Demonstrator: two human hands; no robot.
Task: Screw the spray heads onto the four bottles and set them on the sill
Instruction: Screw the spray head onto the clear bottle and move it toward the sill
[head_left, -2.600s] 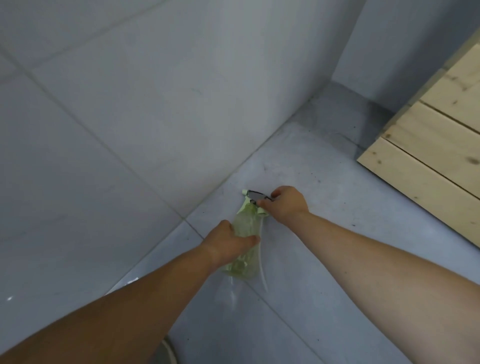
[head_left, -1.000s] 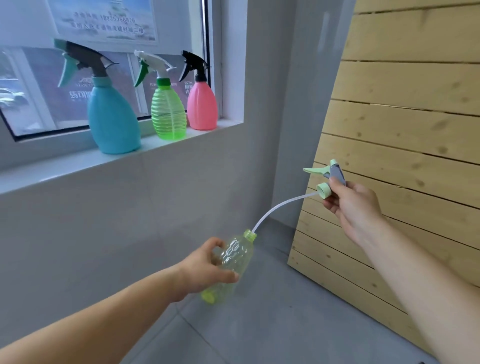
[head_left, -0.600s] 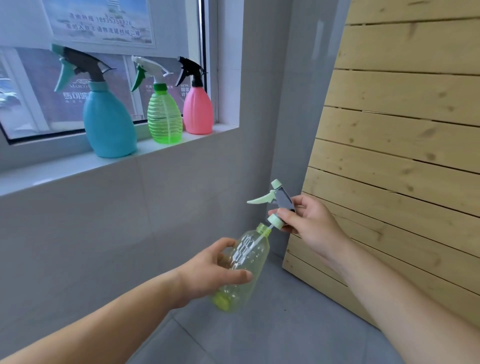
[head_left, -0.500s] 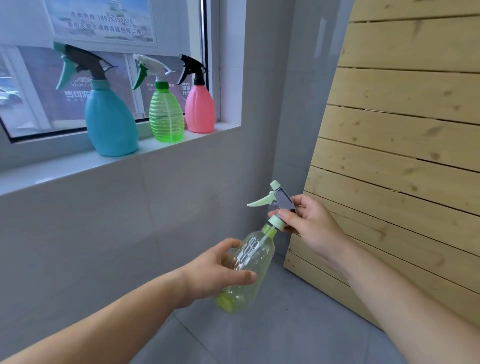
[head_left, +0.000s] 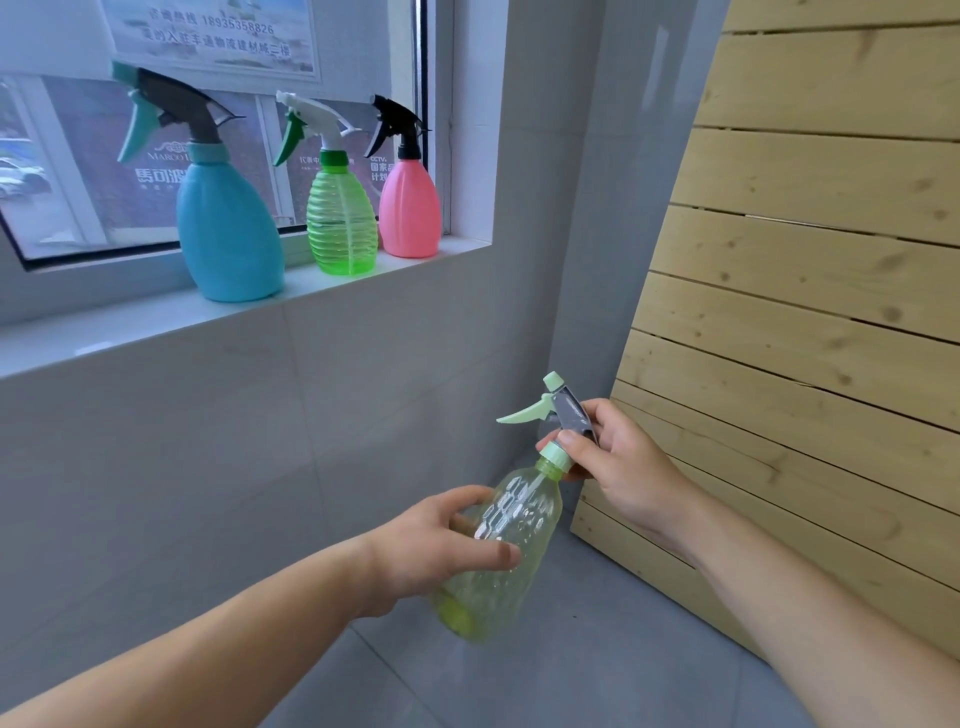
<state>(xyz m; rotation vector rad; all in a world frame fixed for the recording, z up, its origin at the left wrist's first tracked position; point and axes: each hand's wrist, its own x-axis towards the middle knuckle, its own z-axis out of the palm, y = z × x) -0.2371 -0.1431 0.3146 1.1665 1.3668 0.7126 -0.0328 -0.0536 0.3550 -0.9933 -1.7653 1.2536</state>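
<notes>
My left hand (head_left: 441, 545) grips a clear yellow-green bottle (head_left: 511, 540), held tilted in the air below the sill. Its pale green and grey spray head (head_left: 553, 415) sits on the bottle's neck, and my right hand (head_left: 618, 462) holds it by the collar and body. On the white sill (head_left: 156, 322) stand three bottles with spray heads on: a blue bottle (head_left: 223, 228), a ribbed green bottle (head_left: 340, 221) and a pink bottle (head_left: 409, 210).
A pale wooden slatted panel (head_left: 810, 322) leans against the wall at the right, close behind my right hand. The window (head_left: 78, 171) backs the sill. Grey tiled wall and floor (head_left: 597, 670) lie below.
I picked the bottle and head up from the floor and raised my view to the sill. The head's tube slid into the bottle, and the collar now sits down on the neck.
</notes>
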